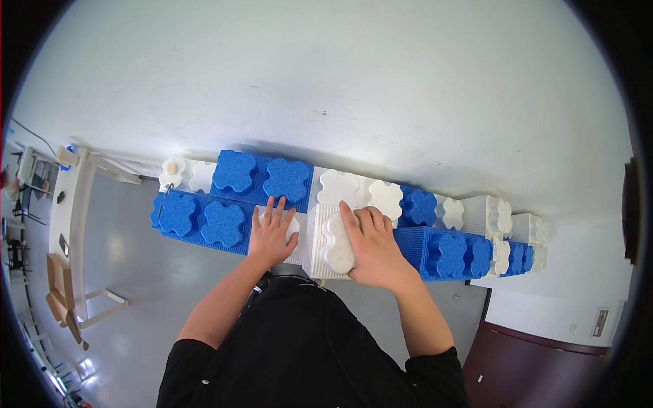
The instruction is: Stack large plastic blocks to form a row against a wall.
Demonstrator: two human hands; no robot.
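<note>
A stack of large foam-like building blocks with clover-shaped studs runs across in front of me. My left hand point(273, 234) lies with spread fingers on a white stud point(292, 228), its fingertips reaching toward a blue block point(262, 175) behind. My right hand point(373, 246) grips a raised white block point(316, 238), thumb and fingers over its top beside the stud point(338, 246). This block stands between the low white one under my left hand and a blue block point(435, 255) to the right. Its right side is mostly hidden by my hand.
A pale wall point(326, 81) rises behind the stack. Two-stud blue blocks point(223, 224) continue left; stepped blue and white blocks point(500, 216) go right. On the far left stand a white table point(80, 204) and an opened cardboard box point(60, 285). A dark red door point(524, 367) is at lower right.
</note>
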